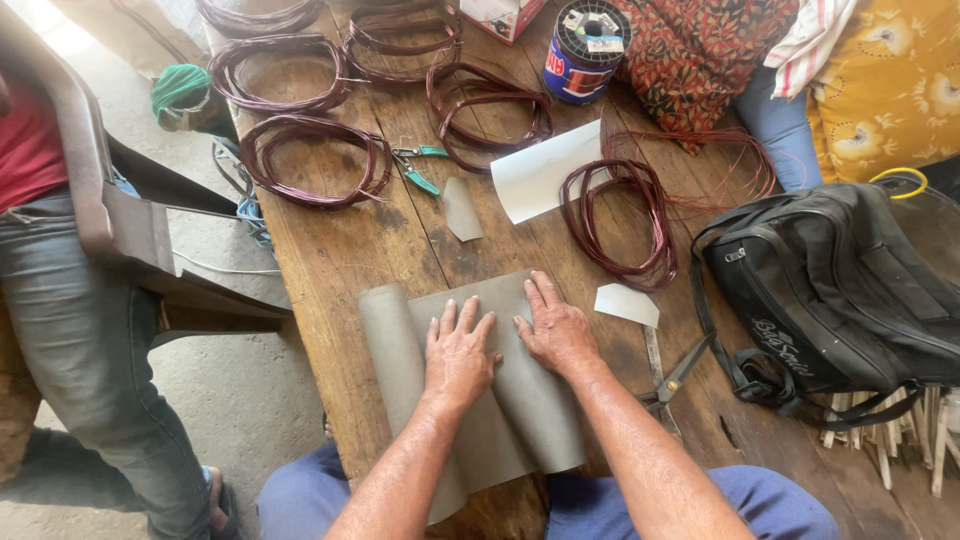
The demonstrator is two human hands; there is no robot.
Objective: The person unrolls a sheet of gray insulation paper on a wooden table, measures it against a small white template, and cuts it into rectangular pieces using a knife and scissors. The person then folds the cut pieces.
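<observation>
Head view: both hands press flat, fingers spread and gripping nothing, on a grey sheet at lower centre of the wooden table. Left hand sits just beside right hand. Scissors lie right of the sheet, wire coils at upper left.

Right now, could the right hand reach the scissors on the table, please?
Probably yes: the scissors lie just beside the right hand, with only bare table between them.
</observation>
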